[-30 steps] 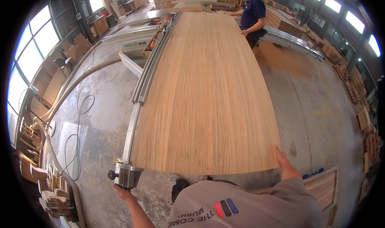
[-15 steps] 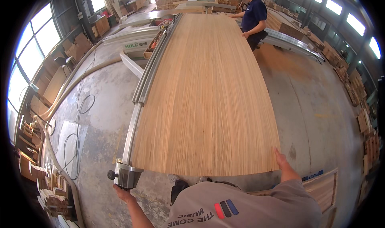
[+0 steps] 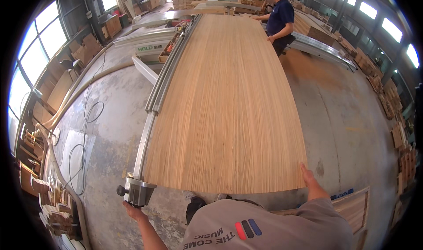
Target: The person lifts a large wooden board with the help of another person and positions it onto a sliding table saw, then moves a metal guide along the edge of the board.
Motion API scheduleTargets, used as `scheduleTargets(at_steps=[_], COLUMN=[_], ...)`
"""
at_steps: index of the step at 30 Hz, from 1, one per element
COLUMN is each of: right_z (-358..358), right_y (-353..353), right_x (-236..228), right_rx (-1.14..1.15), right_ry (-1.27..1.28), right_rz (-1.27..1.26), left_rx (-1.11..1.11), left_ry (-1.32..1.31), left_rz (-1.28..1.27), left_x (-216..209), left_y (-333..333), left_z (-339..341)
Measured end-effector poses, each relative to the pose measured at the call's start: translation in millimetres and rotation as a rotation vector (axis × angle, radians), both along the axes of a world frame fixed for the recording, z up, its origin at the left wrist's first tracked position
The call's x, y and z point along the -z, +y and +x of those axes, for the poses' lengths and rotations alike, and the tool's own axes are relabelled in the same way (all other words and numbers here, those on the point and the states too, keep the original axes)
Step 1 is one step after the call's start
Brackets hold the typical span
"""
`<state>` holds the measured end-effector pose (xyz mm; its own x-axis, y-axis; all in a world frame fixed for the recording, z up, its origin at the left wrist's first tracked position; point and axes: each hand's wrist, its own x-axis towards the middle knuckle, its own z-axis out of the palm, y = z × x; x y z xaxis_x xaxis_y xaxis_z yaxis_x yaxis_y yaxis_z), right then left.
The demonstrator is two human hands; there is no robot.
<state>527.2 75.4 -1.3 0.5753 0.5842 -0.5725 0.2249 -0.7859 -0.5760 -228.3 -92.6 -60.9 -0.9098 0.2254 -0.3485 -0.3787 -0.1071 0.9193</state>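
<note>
A long, light-brown wooden panel [image 3: 227, 104] with straight grain stretches away from me, its near edge in front of my body. My right hand [image 3: 309, 178] grips its right edge by the near corner, its fingers partly hidden beneath. Along the left side runs a metal rail [image 3: 146, 146]. At the rail's near end sits a metal end block [image 3: 139, 193] with a black knob [image 3: 121, 190]. My left hand [image 3: 134, 211] is closed at the underside of this block, which hides part of the fingers.
A co-worker [image 3: 280, 19] in a dark shirt stands at the panel's far right, hands at its edge. The sliding saw machine [image 3: 152, 47] is at the far left. A hose [image 3: 94, 79] and a cable [image 3: 83, 162] cross the left floor. Boards [image 3: 356, 206] lie at my lower right.
Both hands keep their places on the panel and the end block. Only a very slight shift of the view shows.
</note>
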Motion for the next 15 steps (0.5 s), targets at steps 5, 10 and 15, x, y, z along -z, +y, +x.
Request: scheduleTargets(at_steps=[5,10,15], right_z=[-6.2,-1.1,4.2], right_y=[-0.2,0.8,1.2], right_x=[-8.9,-4.8,4.5], right_rx=[-0.008,-0.033,-0.038], right_ry=[-0.012,-0.017,0.016], right_rz=[-0.016,-0.004,0.023], left_rx=[0.007,0.008,-0.006], left_ry=[-0.007,-0.012,-0.008], left_rz=[-0.007,0.009,-0.021], left_x=[-1.6,-3.1,4.8], left_y=[0.2,1.8,-1.5], left_z=[1.4,2.7,-3.7])
